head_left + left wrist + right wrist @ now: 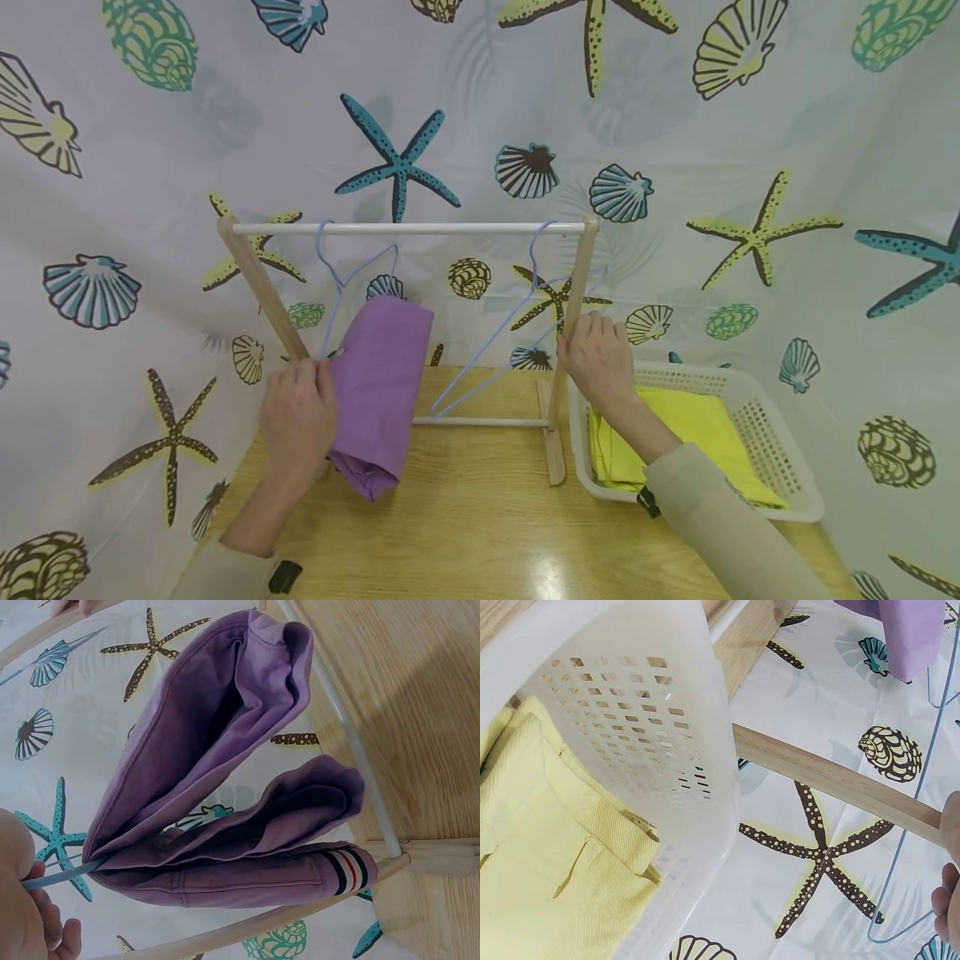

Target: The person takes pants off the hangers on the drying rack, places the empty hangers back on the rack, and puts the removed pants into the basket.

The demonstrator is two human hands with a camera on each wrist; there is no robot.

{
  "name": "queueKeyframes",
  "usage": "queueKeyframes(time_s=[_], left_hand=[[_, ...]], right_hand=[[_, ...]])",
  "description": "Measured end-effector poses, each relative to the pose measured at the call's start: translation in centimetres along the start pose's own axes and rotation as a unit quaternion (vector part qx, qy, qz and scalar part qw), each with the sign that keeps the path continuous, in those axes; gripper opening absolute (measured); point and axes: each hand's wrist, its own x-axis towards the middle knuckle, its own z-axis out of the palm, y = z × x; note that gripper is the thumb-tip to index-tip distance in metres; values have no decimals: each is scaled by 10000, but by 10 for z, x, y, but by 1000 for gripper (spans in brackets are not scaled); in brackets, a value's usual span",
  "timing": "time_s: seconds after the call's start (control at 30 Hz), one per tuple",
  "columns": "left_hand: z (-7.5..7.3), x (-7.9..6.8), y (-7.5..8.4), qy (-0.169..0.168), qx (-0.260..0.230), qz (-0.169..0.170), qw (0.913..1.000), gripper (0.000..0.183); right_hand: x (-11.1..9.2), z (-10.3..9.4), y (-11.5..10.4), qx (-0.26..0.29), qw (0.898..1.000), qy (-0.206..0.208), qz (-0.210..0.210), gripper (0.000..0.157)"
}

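Note:
A folded purple garment point(384, 375) drapes over the lower bar of a light-blue wire hanger point(339, 287), which hooks on the rack's white rail. Its striped band point(349, 870) shows in the left wrist view. At the hanger's near corner, beside the rack's left post, my left hand point(300, 408) grips the wire; the hand point(30, 892) is partly cut off in the left wrist view. My right hand point(600, 358) holds the wooden right post point(579, 292) of the rack. Close to it hangs a second blue hanger point(480, 354), bare.
To the right stands a white perforated basket point(772, 425) with folded yellow cloth point(690, 425) in it. The rack's foot point(551, 450) rests on the wooden table point(465, 533) near the basket. A seashell-print curtain point(465, 108) surrounds the table at the back and sides.

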Motion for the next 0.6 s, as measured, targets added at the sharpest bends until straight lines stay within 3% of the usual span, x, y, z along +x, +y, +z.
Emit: queueKeyframes(time_s=[0.6], left_hand=[[-9, 6, 4, 17, -165, 67, 9998, 26]], right_hand=[[2, 0, 1, 41, 10000, -13, -9, 42]])
